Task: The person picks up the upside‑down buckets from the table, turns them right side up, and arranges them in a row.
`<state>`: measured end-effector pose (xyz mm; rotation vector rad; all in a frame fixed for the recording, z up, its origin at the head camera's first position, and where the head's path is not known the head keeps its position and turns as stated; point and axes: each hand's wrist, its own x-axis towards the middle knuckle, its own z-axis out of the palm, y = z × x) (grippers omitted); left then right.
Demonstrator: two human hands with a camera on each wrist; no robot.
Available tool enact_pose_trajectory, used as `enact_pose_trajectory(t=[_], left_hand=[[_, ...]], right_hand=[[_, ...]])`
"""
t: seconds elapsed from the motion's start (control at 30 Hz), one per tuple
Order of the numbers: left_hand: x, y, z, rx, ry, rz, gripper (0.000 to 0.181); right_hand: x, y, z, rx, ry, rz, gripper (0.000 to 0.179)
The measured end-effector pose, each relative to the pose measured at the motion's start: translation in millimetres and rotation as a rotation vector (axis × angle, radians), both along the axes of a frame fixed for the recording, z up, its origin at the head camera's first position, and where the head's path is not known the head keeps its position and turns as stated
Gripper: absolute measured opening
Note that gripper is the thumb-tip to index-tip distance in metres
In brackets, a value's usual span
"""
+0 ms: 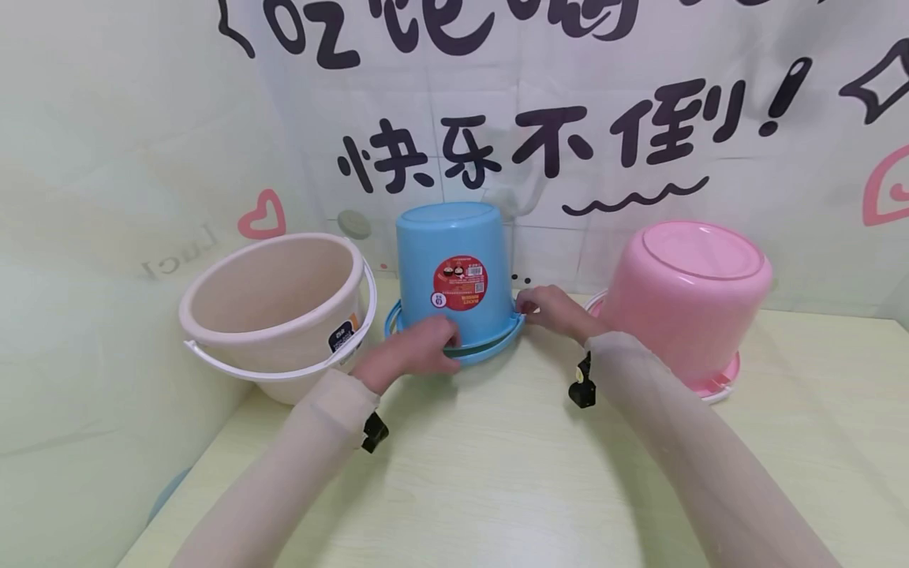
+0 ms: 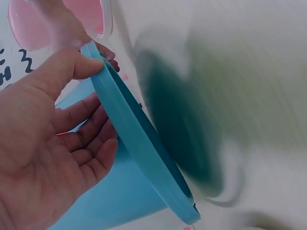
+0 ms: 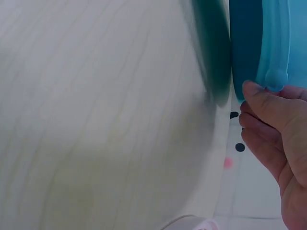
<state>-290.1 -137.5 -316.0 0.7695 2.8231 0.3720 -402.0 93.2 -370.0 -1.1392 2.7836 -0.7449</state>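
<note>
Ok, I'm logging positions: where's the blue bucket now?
In the head view, the blue bucket is upside down near the centre, left hand and right hand at its rim, between the cream bucket on the left and pink bucket on the right.

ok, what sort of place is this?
Probably an indoor tabletop set up for staging or filming, though I can't be sure: a wood-grain tabletop, a backdrop printed with large lettering, and a blue bucket between a pale bucket and a pink bucket.
</note>
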Motion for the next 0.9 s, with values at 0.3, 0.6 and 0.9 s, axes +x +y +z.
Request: enact_pose_trajectory(t=[0.3,0.6,0.9], left_hand=[[4.2,-6.4,15.0,0.094,-0.004,-0.017,0.027],[6.7,-11.6,25.2,0.222,-0.008,-0.015,0.028],[6.5,-17.7,34.5,0.308,-0.025,-0.023,0.025]], right_hand=[[6.5,0.9,11.8,-0.041,0.057,0.016,0.015],[11.2,5.9,25.0,-0.107,0.171,0.048,0.011],[14.1,7.0,44.8,-0.111,0.199,0.041,0.005]])
